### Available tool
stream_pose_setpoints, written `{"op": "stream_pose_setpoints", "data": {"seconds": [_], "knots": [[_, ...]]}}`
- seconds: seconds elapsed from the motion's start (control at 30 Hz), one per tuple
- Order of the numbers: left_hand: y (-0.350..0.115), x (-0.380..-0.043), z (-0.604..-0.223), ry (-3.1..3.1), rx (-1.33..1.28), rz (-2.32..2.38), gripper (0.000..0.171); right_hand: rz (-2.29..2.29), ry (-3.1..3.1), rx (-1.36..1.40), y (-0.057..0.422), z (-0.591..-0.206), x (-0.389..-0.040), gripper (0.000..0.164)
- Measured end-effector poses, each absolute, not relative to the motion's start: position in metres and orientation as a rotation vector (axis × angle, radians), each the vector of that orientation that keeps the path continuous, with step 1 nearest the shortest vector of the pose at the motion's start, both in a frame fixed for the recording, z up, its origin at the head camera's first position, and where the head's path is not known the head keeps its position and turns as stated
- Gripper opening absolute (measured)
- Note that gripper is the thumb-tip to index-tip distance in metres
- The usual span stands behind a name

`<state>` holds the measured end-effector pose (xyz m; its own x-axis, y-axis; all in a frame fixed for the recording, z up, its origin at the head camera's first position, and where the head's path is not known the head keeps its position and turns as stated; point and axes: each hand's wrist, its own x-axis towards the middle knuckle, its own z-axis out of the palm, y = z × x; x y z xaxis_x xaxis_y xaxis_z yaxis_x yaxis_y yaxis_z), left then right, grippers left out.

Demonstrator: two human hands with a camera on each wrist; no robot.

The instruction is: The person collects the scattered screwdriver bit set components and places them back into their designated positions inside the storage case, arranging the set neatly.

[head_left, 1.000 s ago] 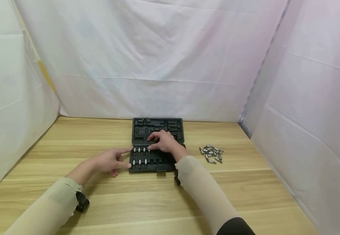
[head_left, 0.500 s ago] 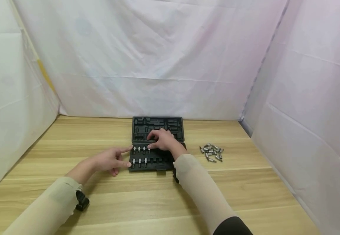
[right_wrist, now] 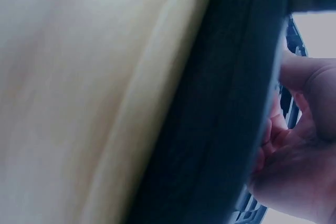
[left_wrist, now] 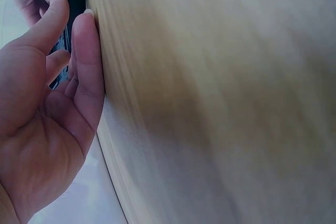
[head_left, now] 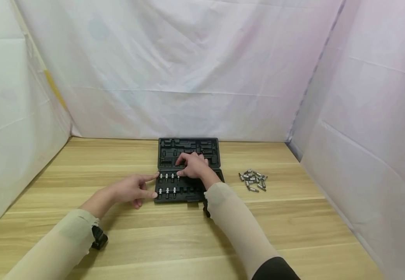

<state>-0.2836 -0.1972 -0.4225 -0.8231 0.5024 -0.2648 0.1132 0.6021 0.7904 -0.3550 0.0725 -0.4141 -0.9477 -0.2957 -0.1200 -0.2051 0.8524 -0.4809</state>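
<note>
A black plastic bit-socket case lies unfolded on the table, its moulded lid at the back. Several silver bit sockets stand in two rows in its left part. My left hand touches the case's left side, forefinger at the rear corner and thumb near the front corner. Over the case is my right hand, its thumb touching a small bit socket at the right end of the back row. Its forefinger arches apart from the thumb, near the lid. Neither wrist view shows that socket.
A loose pile of bit sockets lies on the wooden table to the right of the case. White cloth walls enclose the back and both sides. Black wrist cameras are strapped over the pale sleeves.
</note>
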Motion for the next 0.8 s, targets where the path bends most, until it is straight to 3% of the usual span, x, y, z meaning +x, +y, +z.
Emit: {"op": "stream_pose_setpoints", "data": {"seconds": [0.47,0.8], "knots": [[-0.197,-0.285,-0.421,2.360,0.492,1.105,0.092,-0.588,2.841,-0.199,0.056,-0.407,-0.350,0.028],[-0.198,-0.285,-0.423,2.348,0.484,1.124,0.094,-0.611,2.854,-0.255,0.061,-0.409,-0.352,0.030]]}}
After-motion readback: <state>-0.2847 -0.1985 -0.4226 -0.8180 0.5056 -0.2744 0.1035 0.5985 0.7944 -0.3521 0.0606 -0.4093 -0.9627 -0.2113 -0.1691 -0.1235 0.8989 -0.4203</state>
